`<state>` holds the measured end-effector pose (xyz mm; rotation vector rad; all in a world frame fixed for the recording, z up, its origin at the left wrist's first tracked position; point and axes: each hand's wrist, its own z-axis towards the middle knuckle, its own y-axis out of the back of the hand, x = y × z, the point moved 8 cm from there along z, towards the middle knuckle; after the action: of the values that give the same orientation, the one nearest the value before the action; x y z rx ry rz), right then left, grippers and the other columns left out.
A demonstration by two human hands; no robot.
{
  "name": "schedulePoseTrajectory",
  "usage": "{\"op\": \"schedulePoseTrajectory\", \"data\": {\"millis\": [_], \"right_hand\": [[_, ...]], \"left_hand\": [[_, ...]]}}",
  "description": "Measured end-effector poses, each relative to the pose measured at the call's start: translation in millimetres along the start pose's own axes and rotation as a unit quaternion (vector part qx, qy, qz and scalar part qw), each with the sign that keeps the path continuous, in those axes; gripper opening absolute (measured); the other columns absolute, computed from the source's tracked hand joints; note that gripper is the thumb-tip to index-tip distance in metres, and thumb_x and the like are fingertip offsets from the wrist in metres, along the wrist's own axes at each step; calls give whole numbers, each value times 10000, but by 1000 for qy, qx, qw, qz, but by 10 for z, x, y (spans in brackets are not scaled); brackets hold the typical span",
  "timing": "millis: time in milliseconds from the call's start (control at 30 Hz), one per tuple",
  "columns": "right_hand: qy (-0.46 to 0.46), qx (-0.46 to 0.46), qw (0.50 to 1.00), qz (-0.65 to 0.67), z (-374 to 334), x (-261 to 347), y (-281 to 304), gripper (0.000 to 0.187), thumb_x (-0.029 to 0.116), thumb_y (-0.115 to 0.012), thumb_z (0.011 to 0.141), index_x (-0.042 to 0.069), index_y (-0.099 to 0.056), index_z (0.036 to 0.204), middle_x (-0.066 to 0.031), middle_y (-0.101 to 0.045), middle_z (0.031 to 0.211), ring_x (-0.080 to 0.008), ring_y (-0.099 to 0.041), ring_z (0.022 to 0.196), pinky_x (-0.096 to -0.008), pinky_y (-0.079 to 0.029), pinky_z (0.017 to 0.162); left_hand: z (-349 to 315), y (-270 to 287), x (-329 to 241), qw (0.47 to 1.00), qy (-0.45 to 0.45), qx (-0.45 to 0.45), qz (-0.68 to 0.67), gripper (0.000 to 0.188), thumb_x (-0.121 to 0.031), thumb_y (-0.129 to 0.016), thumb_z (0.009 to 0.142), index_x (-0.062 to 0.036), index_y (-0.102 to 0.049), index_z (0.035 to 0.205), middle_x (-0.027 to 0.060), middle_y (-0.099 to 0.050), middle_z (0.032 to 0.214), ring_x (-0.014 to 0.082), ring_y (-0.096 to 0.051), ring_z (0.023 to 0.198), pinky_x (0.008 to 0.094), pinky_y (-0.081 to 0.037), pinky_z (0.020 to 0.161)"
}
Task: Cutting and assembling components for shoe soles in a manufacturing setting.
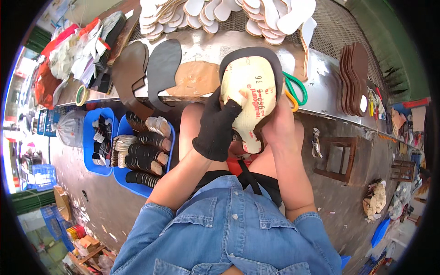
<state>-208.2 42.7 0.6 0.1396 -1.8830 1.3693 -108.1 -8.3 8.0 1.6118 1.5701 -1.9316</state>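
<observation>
Above my lap I hold a shoe on its last, bottom side up, with a pale printed insole point(250, 78) facing me and dark upper material wrapped round its edge. My left hand point(214, 123), in a black glove, grips its left side, the thumb pressed on the insole by a small tan flap or piece. Bare, my right hand point(279, 123) is closed round the right side near the narrow end; some of its fingers are hidden behind the shoe. Just beyond that hand, a green loop handle point(298, 89) and a yellow loop handle point(292, 101) show at the bench edge.
A metal bench point(201, 43) runs across in front, carrying brown leather pieces point(128, 68), a black piece point(163, 64), stacked white insoles point(183, 16) and brown strips point(353, 78). Blue bins point(118, 176) of shoe parts stand left of my legs. A wooden stool point(337, 158) is at right.
</observation>
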Motion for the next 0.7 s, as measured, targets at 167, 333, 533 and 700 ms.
{"op": "schedulePoseTrajectory", "data": {"millis": [167,333,533,700], "right_hand": [[111,-7,975,-194,126,248,14,285,256,-483,945,5,-613,910,6,-598,757,-55,-525,654,-224,-431,581],[193,26,900,-389,57,344,-115,236,177,-510,930,-20,-611,846,63,-506,659,-17,-395,583,-199,-327,509],[208,2,907,-365,-48,403,-145,203,173,-515,926,-6,-601,884,61,-499,698,-25,-410,652,-192,-348,584],[235,23,864,-445,-77,322,-185,222,179,-562,896,-7,-540,777,69,-452,631,-34,-356,582,-207,-304,500]], "left_hand": [[-38,-41,19,999,-21,-25,32,392,-140,-611,851,27,-491,1185,113,-604,1054,153,-613,888,273,-517,737],[-19,-20,-45,996,-60,-62,36,384,-115,-601,851,29,-484,1186,113,-605,1050,162,-613,889,283,-519,745],[-22,-20,-86,993,-101,-64,10,365,-119,-597,855,25,-493,1174,108,-607,1041,165,-611,886,282,-514,751],[36,54,-104,994,-89,-65,15,354,-130,-589,861,23,-497,1168,104,-609,1036,164,-614,868,286,-515,737]]}}
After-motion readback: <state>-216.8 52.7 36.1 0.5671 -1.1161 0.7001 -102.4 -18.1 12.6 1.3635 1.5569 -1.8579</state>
